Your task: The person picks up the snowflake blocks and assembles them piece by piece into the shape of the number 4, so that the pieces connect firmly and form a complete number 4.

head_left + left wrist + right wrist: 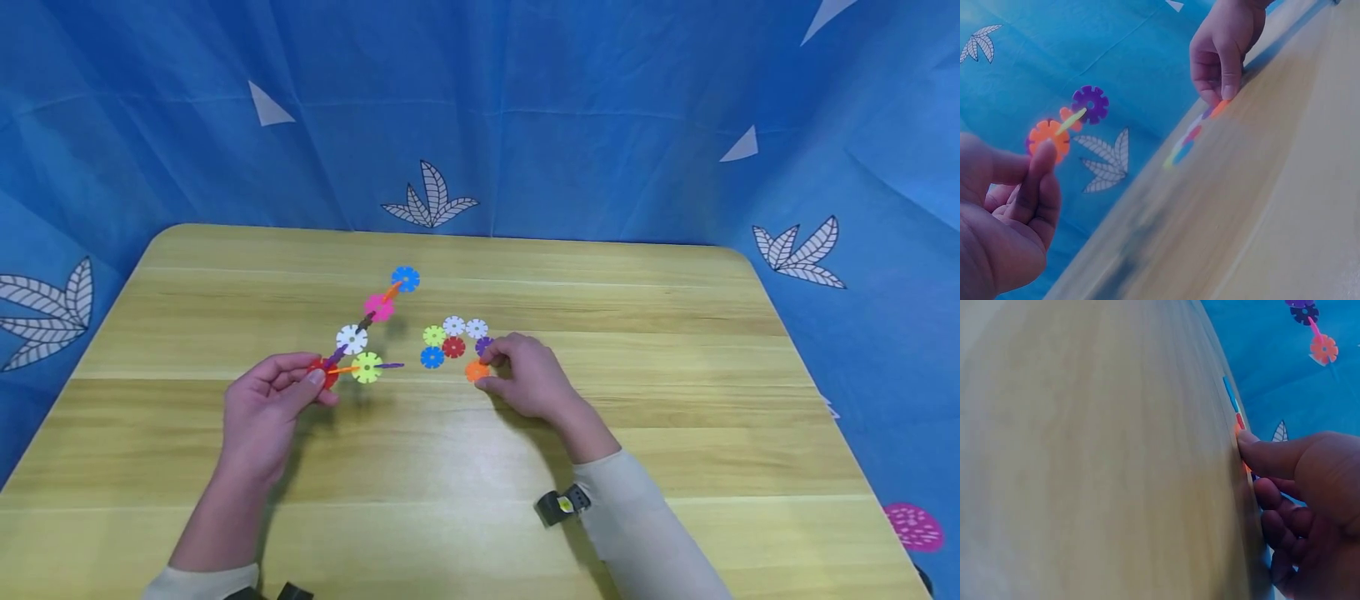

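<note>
My left hand (266,404) pinches a red notched disc (323,373) between thumb and fingers, at the corner of a V-shaped chain of linked plastic discs. One arm of the chain runs away through a white disc (352,339) and a pink disc (379,307) to a blue disc (406,279). The short arm points right, through a yellow-green disc (367,367). Shadow lies on the table under the raised chain. To the right, my right hand (528,379) pinches a loose orange disc (477,371) at the tabletop, thumb and fingertip at its edge.
Several loose discs lie flat in a cluster beside the right fingertips, among them a red disc (453,347), a blue disc (432,357) and a purple disc (483,345) partly behind a finger. The wooden table (660,333) ends at a blue patterned cloth (600,125).
</note>
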A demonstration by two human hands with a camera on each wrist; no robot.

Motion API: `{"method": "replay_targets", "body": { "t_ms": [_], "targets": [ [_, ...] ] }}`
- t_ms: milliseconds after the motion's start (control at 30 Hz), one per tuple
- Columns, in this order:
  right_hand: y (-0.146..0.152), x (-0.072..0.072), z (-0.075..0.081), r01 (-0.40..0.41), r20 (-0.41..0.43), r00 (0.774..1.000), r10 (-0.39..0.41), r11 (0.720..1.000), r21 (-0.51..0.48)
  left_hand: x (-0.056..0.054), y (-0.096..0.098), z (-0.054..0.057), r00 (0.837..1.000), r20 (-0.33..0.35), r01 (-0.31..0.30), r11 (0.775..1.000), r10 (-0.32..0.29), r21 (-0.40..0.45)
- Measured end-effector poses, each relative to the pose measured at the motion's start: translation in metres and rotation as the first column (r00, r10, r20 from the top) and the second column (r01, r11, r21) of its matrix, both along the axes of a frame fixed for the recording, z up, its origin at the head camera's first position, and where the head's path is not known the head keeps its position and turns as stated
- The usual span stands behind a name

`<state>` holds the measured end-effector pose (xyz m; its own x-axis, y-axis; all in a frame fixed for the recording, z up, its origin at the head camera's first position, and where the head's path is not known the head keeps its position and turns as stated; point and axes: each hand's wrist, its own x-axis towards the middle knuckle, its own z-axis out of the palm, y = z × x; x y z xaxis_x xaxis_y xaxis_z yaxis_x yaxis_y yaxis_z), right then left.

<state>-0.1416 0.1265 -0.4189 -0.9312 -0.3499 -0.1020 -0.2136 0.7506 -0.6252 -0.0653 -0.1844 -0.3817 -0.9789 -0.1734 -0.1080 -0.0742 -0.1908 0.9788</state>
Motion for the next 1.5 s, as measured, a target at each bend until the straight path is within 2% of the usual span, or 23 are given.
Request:
{"method": "replay_targets", "body": {
  "t_ms": [200, 367, 567, 700, 867, 967, 1033, 1200, 1333, 1400, 1500],
  "targets": [
    [-0.001, 0.002, 0.001, -0.020, 0.006, 1.000, 0.020, 0.998, -0.061, -0.002, 0.002, -0.001, 1.000, -0.007, 0.005, 1.000, -0.005, 0.005],
    [-0.002, 0.006, 0.002, -0.002, 0.026, 1.000, 0.006, 0.987, -0.158, -0.002, 0.005, -0.001, 1.000, -0.006, 0.010, 1.000, -0.010, 0.012],
    [-0.003, 0.012, 0.003, 0.018, 0.002, 1.000, -0.018, 0.972, -0.232, -0.001, 0.006, 0.000, 1.000, 0.012, 0.018, 1.000, -0.018, -0.002],
    [-0.005, 0.017, 0.004, 0.023, -0.010, 1.000, -0.027, 0.949, -0.315, -0.001, 0.007, 0.000, 1.000, 0.017, 0.017, 1.000, -0.017, -0.005],
    [-0.012, 0.022, 0.007, 0.040, 0.006, 0.999, -0.041, 0.902, -0.430, -0.001, 0.008, -0.001, 1.000, 0.018, 0.024, 1.000, -0.024, -0.007],
    [-0.016, 0.026, 0.010, 0.063, 0.038, 0.998, -0.051, 0.866, -0.496, -0.001, 0.009, -0.001, 1.000, 0.016, 0.026, 1.000, -0.026, -0.004],
    [-0.019, 0.028, 0.013, 0.087, 0.081, 0.995, -0.051, 0.828, -0.554, -0.002, 0.010, -0.001, 1.000, 0.016, 0.027, 1.000, -0.027, -0.002],
    [-0.025, 0.033, 0.017, 0.163, 0.204, 0.979, -0.025, 0.697, -0.698, -0.002, 0.011, 0.000, 0.999, 0.014, 0.036, 0.999, -0.036, -0.003],
    [-0.028, 0.034, 0.018, 0.190, 0.237, 0.972, -0.004, 0.612, -0.767, -0.002, 0.012, 0.000, 0.999, 0.016, 0.041, 0.999, -0.041, -0.006],
    [-0.030, 0.035, 0.020, 0.198, 0.244, 0.970, 0.001, 0.581, -0.789, -0.003, 0.012, 0.000, 0.999, 0.018, 0.040, 0.999, -0.040, -0.011],
    [-0.033, 0.035, 0.022, 0.200, 0.246, 0.969, 0.009, 0.553, -0.808, -0.003, 0.013, -0.001, 0.999, 0.018, 0.040, 0.999, -0.040, -0.019]
  ]
}}
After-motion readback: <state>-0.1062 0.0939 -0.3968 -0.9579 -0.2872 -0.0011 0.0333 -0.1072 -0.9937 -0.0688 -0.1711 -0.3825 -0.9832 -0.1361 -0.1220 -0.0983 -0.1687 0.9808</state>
